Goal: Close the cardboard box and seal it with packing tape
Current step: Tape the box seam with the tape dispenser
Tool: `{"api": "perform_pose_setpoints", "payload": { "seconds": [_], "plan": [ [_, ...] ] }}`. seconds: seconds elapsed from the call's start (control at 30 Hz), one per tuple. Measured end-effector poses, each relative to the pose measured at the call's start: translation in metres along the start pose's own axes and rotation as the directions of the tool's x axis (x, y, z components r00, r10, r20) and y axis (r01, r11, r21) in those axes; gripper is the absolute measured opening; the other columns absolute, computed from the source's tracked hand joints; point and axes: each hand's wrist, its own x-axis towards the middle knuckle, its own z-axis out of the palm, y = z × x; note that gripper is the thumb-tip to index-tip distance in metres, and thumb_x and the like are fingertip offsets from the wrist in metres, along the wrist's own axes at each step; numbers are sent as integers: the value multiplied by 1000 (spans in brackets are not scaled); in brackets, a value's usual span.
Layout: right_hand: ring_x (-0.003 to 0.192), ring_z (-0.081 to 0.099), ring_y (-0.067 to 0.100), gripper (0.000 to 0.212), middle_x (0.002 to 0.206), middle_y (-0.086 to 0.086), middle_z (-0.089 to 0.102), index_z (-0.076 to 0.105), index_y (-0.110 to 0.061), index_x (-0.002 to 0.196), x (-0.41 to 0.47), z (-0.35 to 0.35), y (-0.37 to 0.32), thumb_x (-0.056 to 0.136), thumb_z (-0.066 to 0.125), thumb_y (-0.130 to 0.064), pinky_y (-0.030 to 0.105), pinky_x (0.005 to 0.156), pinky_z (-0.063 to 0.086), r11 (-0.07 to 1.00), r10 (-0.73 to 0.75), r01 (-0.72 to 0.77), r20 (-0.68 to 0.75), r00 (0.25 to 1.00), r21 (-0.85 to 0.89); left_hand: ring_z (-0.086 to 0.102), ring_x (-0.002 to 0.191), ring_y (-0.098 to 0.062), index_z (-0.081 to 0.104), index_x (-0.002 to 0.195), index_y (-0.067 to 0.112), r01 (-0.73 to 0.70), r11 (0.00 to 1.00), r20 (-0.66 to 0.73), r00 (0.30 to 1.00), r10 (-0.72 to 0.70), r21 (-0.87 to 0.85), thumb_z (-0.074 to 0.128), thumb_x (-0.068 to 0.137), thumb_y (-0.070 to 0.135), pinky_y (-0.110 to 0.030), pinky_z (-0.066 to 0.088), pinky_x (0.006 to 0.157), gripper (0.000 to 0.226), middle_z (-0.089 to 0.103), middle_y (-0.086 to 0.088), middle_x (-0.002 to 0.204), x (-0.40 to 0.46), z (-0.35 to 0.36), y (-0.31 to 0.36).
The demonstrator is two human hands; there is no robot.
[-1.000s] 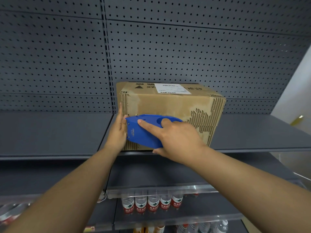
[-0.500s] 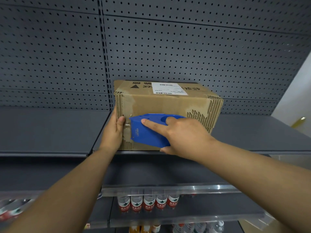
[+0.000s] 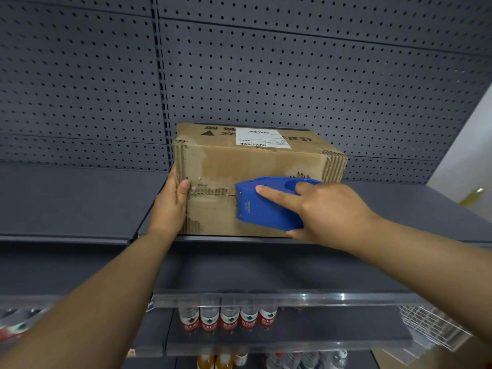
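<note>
A worn brown cardboard box (image 3: pixel 255 166) with a white shipping label on top stands on a grey shelf (image 3: pixel 80 203), its flaps closed toward me. My right hand (image 3: pixel 324 209) grips a blue tape dispenser (image 3: pixel 266 206), index finger laid along its side, and holds it against the box's front face at the middle seam. A strip of clear tape runs along the seam from the left edge to the dispenser. My left hand (image 3: pixel 170 206) holds the box's left front corner, thumb pressing on the tape's start.
Grey pegboard (image 3: pixel 266 70) backs the shelf. Below are shelves with bottled water (image 3: pixel 229 318) behind a clear rail, and a white wire basket (image 3: pixel 431 326) at the lower right. A pale wall stands at the far right.
My right hand has drawn the dispenser rightward along the front seam, leaving tape behind it. My left hand has stayed at the left corner, its thumb now on the front face.
</note>
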Motion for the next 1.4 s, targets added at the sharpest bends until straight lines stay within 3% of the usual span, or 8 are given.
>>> {"api": "perform_pose_setpoints", "payload": {
  "seconds": [0.17,0.27,0.33,0.57,0.67,0.8,1.03,1.4],
  "plan": [
    [70,46,23,81,109,6,52,-9,-41,146,6,1,-11,89,48,-50,28,51,30,1000,16,-16,5,1000,-27,38,132,-27,7,149,27,31,998,-29,999,-29,57,35,98,36,-37,34,102,60,35,-5,149,-3,2,3],
    [67,44,23,80,108,9,53,-9,-38,147,7,5,-16,90,48,-46,28,52,33,998,44,-44,0,999,-35,7,144,-22,1,149,18,21,964,-184,982,29,264,38,97,36,-42,9,117,67,10,-5,157,-7,7,13],
    [66,45,23,80,106,9,53,-9,-37,147,7,7,-18,91,48,-44,28,53,36,998,56,-57,-4,998,-38,-2,145,-23,2,149,12,25,908,-276,956,101,418,39,97,33,-41,-5,115,67,1,-9,158,-8,12,19],
    [62,47,23,81,100,10,53,-12,-33,147,11,9,-22,92,47,-44,28,49,34,996,72,-74,-26,997,-56,-1,143,-34,8,149,14,-36,864,-331,915,231,502,41,81,-11,-46,-7,111,79,3,-20,155,-7,42,41],
    [61,46,24,79,99,10,53,-10,-34,147,9,9,-22,92,47,-41,28,48,31,996,75,-76,-22,997,-48,-2,142,-30,7,148,18,-151,788,-265,890,371,597,37,93,15,-48,-4,112,63,10,-19,155,-2,51,38],
    [60,45,24,79,100,11,53,-9,-34,147,8,10,-23,92,47,-44,28,49,32,996,74,-75,-19,997,-40,-25,140,-11,-13,146,32,-313,616,-99,836,540,723,10,99,45,-37,-17,113,54,-20,3,155,9,54,24],
    [60,43,25,79,101,13,52,-11,-34,147,10,14,-22,93,46,-44,29,50,32,997,64,-64,-14,998,-40,-25,140,-11,-14,146,32,-329,588,-130,787,604,739,7,99,46,-36,-17,113,54,-31,10,151,13,58,12],
    [64,44,25,79,106,12,50,-11,-40,146,6,11,-12,91,47,-45,31,53,33,998,54,-54,14,998,7,-26,139,-10,-17,145,32,-340,579,-108,791,603,742,2,98,47,-35,-18,112,53,-33,11,150,17,59,9]
  ]
}}
